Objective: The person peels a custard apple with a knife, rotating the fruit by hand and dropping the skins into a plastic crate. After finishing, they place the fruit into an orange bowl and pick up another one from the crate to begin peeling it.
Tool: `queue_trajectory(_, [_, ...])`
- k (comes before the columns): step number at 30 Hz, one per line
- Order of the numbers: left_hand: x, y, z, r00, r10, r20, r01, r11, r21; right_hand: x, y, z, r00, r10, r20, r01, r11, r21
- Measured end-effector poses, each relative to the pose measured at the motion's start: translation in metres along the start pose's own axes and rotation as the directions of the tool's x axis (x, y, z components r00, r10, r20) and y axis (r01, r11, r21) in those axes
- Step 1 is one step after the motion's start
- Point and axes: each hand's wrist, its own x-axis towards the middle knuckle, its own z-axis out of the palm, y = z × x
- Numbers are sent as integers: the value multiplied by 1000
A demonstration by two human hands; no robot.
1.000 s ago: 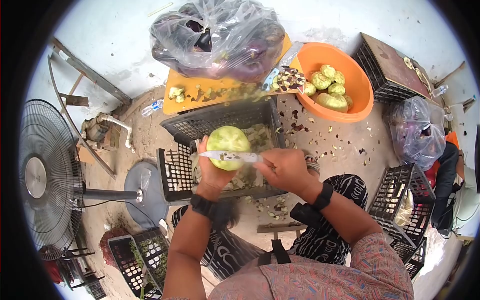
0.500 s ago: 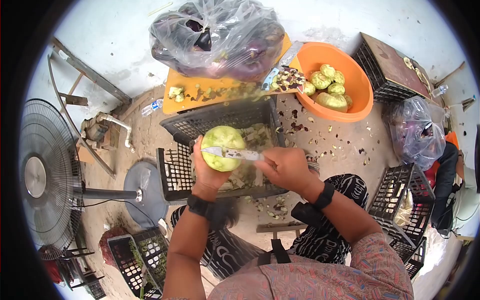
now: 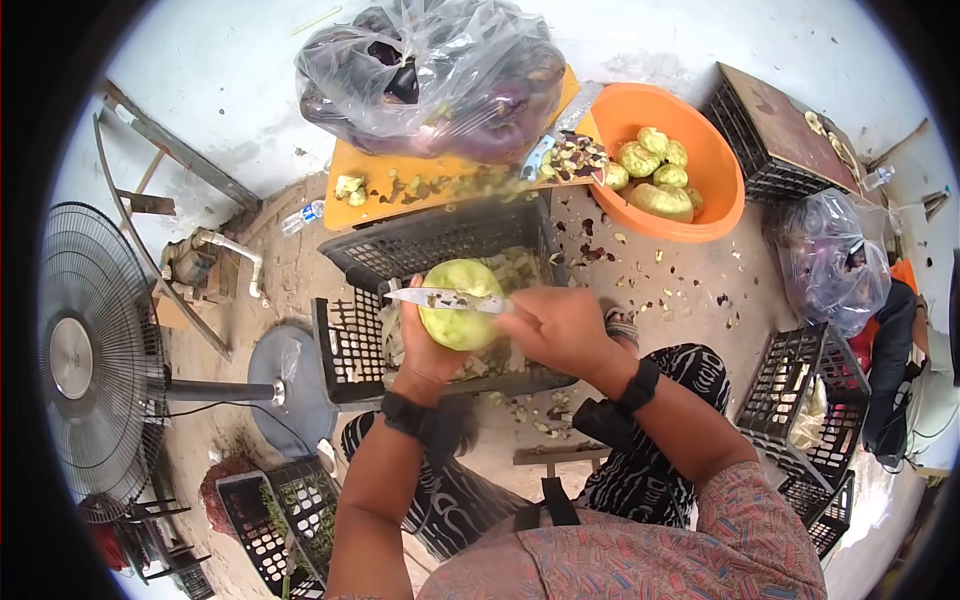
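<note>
Knife (image 3: 450, 299) and peeled eggplant (image 3: 456, 332) have both shifted in the last half second: the eggplant sits a little farther right in view, and the blade's tip, which lay over its left edge, now juts clear past it. The left hand (image 3: 424, 358) cups the eggplant from the left and below, its fingers spread wide around the curve, some hidden behind it. The right hand (image 3: 562, 328) is curled tight on the knife handle, fingers wrapped over it so that little of it shows. The blade crosses the upper part of the eggplant; whether its edge bites cannot be told. All this is held above the black crate (image 3: 385, 243), which has pale scraps (image 3: 515, 270) inside.

The shift reads as a fresh placing of the blade, with work on this eggplant unfinished. Nothing has joined the peeled pieces (image 3: 640, 158) in the orange basin (image 3: 620, 120) meanwhile.
</note>
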Motion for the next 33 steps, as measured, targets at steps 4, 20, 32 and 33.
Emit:
queue_trajectory(4, [-1,8,-7,999,-48,10,48,998,-40,-3,4,-7,998,36,51,-36,999,-8])
queue_trajectory(20, [2,5,-5,998,29,59,-23,994,-108,8,11,2,977,200,-70,-194,978,84])
queue_trajectory(32, [4,0,-9,939,197,283,-167,978,-129,0,-8,9,949,313,26,-298,872,388])
queue_trajectory(33, [4,-3,-7,934,204,294,-162,974,-161,1,-9,9,927,371,46,-351,821,451])
